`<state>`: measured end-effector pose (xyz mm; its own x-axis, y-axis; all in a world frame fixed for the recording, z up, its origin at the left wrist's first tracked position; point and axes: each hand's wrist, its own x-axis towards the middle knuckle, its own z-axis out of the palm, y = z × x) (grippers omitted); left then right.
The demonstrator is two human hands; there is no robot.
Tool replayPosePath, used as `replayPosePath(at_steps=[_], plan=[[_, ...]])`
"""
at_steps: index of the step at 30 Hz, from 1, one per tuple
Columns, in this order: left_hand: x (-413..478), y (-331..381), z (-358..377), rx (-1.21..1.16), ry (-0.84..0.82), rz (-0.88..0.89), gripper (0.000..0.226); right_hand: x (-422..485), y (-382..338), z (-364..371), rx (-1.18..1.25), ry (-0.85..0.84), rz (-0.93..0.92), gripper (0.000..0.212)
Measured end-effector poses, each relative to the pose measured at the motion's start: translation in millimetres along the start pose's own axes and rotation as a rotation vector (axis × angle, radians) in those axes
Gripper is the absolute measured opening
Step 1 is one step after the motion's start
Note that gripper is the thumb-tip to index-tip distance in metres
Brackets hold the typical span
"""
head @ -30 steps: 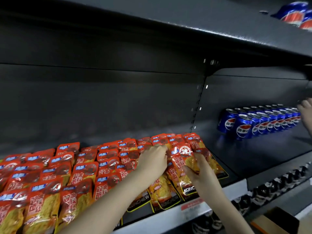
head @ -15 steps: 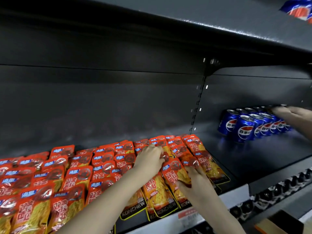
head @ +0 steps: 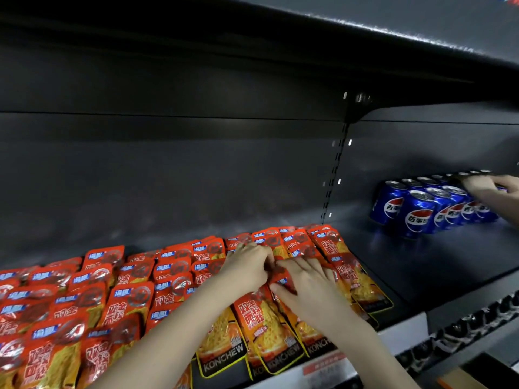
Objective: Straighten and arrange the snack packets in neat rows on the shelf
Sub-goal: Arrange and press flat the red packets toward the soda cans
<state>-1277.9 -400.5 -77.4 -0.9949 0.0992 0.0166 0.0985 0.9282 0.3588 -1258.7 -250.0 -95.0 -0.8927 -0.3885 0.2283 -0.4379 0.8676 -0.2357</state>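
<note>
**Both hands press a packet into line near the right end of the snack display**

Taking the black "KONCHEW" band on the front packets [head: 254,357] as the landmark: it runs along the bottom edge of the packets nearest the shelf [head: 449,265] lip, and it is the only Latin lettering that reads clearly. Just above it, on the same packets, large red-and-white Chinese characters stand over a picture of yellow strips; I cannot read them with certainty.

Above that band and a little behind it, the left hand [head: 247,266] lies curled, fingers bent down onto a red packet top. The right hand [head: 306,287] lies flat beside it, fingers spread wide over the neighbouring packets, thumb tucked under an edge. The two hands touch or nearly touch. Neither lifts anything; both seem to pin and slide packets so the overlapping column sits straight, which I judge is the step in hand.

Left of the band, the snack packets [head: 118,293] lie shingled in rows, each top showing a small blue label with white characters. The rows there look looser, so more straightening likely remains.

Far to the right and behind, blue Pepsi cans [head: 418,217] stand in files, marked with Chinese characters. Another person's hand [head: 488,185] rests on them.
</note>
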Motion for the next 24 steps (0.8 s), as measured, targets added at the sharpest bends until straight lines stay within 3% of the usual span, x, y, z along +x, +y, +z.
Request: replayPosePath(at_steps=[7, 13, 19, 24], plan=[[-2, 0, -1, -0.006, 0.020, 0.014, 0.013, -3, 11, 15, 0.132, 0.138, -0.047, 0.025], [8, -2, 0, -0.127, 0.115, 0.010, 0.016, -4, 12, 18, 0.182, 0.198, -0.056, 0.026], [21, -2, 4, -0.252, 0.185, -0.038, 0.023, -1, 11, 12, 0.196, 0.149, -0.060, 0.021], [29, -1, 3, -0.320, 0.240, -0.066, 0.021, 11, 10, 8, 0.362, 0.083, -0.066, 0.011]])
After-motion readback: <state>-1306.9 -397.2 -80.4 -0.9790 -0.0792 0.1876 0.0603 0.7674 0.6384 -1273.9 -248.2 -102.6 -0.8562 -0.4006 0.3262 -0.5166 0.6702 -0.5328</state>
